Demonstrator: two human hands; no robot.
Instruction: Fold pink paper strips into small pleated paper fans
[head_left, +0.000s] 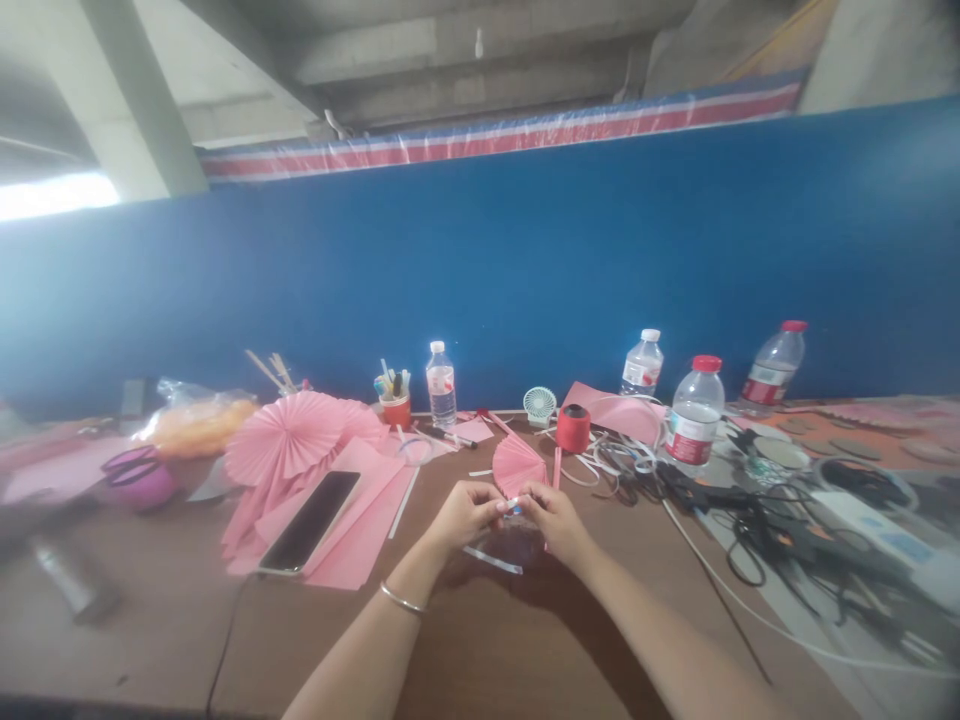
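Note:
My left hand (471, 512) and my right hand (553, 515) meet above the table, fingertips pinched. Between them is a small white-and-blue piece (514, 507), too small to name. Just behind the hands lies a pink pleated paper fan (517, 462), partly hidden by the fingers. A white strip (493, 560) rests on the table below them. To the left, larger pink pleated fans (289, 440) lie beside flat pink paper sheets (367, 540), with a black-screened phone (311, 520) on top of the sheets.
A cup of pens (394, 405), a water bottle (442, 385), a small fan (539, 404) and a red round object (573, 429) stand at the back. Several bottles, tangled cables (750, 520) and a power strip (874, 525) crowd the right. A blue partition (525, 270) rises behind.

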